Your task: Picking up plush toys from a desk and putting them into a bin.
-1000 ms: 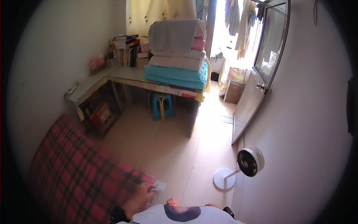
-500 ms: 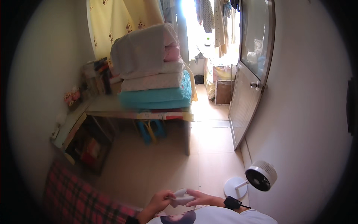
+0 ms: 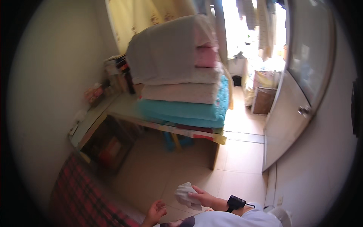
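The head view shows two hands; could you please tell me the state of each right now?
Left hand: open, fingers loosely curled, nothing visible in it.
Right hand: closed on a white cloth.

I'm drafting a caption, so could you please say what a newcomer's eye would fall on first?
Probably the tall stack of folded bedding on the desk, upper middle. Then the crumpled white cloth in the right hand, low centre. Red plaid fabric stands out at lower left.

White top with dark front print (perhaps a picture), boxy black right-wrist device with thin black cable
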Demonstrator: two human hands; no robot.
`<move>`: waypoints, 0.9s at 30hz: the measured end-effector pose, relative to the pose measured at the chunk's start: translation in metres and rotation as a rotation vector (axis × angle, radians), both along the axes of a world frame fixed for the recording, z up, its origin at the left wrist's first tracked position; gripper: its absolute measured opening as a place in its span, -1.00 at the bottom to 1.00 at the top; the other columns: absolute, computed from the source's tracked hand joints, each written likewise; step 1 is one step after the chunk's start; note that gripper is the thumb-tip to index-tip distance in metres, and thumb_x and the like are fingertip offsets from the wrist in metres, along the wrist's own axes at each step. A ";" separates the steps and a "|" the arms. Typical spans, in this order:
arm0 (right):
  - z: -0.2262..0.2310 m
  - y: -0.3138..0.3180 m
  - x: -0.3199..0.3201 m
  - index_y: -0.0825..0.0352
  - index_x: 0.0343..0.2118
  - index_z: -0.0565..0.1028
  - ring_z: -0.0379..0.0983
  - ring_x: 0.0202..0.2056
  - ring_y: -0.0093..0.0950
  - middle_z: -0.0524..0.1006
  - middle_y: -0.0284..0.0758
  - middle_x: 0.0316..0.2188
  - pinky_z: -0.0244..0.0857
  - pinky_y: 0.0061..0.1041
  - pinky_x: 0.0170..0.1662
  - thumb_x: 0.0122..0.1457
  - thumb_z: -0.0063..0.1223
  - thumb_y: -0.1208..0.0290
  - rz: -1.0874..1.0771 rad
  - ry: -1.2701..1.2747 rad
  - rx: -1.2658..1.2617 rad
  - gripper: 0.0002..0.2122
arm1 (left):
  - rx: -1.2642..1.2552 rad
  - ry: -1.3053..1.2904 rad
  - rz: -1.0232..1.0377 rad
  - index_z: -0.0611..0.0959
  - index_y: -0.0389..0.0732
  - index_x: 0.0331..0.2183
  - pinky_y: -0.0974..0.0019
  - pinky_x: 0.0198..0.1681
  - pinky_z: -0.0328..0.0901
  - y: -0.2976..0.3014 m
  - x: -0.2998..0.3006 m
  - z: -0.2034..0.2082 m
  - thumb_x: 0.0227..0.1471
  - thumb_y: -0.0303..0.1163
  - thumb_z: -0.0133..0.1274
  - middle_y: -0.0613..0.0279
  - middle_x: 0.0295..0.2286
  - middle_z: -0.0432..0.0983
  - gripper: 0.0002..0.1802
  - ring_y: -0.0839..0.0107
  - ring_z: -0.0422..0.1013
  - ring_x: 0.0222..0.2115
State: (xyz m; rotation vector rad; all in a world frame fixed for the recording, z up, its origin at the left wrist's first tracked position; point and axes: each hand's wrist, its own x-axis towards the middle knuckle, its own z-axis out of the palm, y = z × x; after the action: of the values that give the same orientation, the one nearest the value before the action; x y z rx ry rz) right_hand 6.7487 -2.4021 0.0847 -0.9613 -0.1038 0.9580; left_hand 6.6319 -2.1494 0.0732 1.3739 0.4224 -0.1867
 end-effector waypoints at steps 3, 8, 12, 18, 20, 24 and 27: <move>0.021 0.028 0.024 0.32 0.14 0.11 0.19 0.02 -0.56 0.28 -0.35 0.02 0.09 -0.59 0.06 0.17 -0.03 0.19 0.053 0.032 0.041 -0.46 | -0.012 -0.234 -0.052 0.10 -0.20 0.09 0.31 -0.11 0.28 0.023 0.006 -0.051 -0.03 -0.51 0.04 0.00 -0.02 0.20 -0.32 0.35 0.31 -0.11; 0.019 0.086 0.051 0.40 0.14 0.08 0.16 0.07 -0.49 0.23 -0.27 0.06 0.10 -0.56 0.07 0.19 -0.07 0.24 0.316 -0.362 0.057 -0.46 | 0.122 -0.172 0.056 0.21 -0.24 0.04 0.23 -0.07 0.28 0.018 0.073 -0.010 0.03 -0.45 -0.01 0.06 -0.07 0.28 -0.47 0.30 0.31 -0.09; -0.010 0.130 0.086 0.35 0.16 0.02 0.14 0.10 -0.41 0.22 -0.22 0.06 0.18 -0.41 0.04 0.13 0.02 0.40 0.155 -0.651 -0.056 -0.42 | -0.192 -0.041 0.117 0.23 -0.18 0.03 0.20 -0.09 0.33 0.078 0.109 -0.002 0.07 -0.49 -0.08 0.17 -0.10 0.32 -0.53 0.28 0.35 -0.12; -0.004 0.218 0.139 0.25 0.19 0.02 0.11 0.13 -0.31 0.18 -0.18 0.09 0.17 -0.35 0.05 0.09 0.05 0.44 0.068 -0.727 -0.209 -0.38 | -0.286 0.050 0.100 0.19 -0.12 0.07 0.18 -0.03 0.31 0.174 0.162 0.012 0.07 -0.54 -0.10 0.20 -0.04 0.26 -0.48 0.31 0.28 -0.03; 0.007 0.263 0.152 0.26 0.18 0.04 0.10 0.13 -0.31 0.17 -0.18 0.10 0.16 -0.35 0.06 0.10 0.04 0.43 0.093 -0.760 -0.185 -0.40 | -0.216 -0.127 -0.020 0.15 -0.11 0.10 0.19 0.00 0.28 0.208 0.178 -0.005 0.10 -0.46 -0.11 0.19 -0.02 0.24 -0.46 0.31 0.26 -0.01; 0.006 0.332 0.181 0.29 0.15 0.10 0.13 0.11 -0.36 0.18 -0.24 0.10 0.11 -0.47 0.09 0.13 0.00 0.39 0.163 -1.117 -0.290 -0.47 | -0.717 -0.058 -0.160 0.11 -0.11 0.13 0.18 0.00 0.26 0.264 0.212 0.031 0.13 -0.34 -0.11 0.13 0.01 0.21 -0.43 0.24 0.27 -0.02; 0.000 0.365 0.214 0.32 0.10 0.19 0.22 0.04 -0.42 0.30 -0.26 0.02 0.12 -0.51 0.06 0.14 -0.04 0.34 0.131 -0.683 -0.295 -0.53 | -0.748 0.041 -0.165 0.15 -0.20 0.11 0.13 0.00 0.24 0.305 0.229 0.050 0.12 -0.18 -0.09 0.03 0.02 0.22 -0.40 0.17 0.26 -0.02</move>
State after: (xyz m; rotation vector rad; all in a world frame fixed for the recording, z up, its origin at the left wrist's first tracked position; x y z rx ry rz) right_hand 6.9628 -2.0368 0.0842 -1.5435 -0.6180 0.7378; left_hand 6.8610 -1.8441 0.1227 0.6663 0.2316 -0.4589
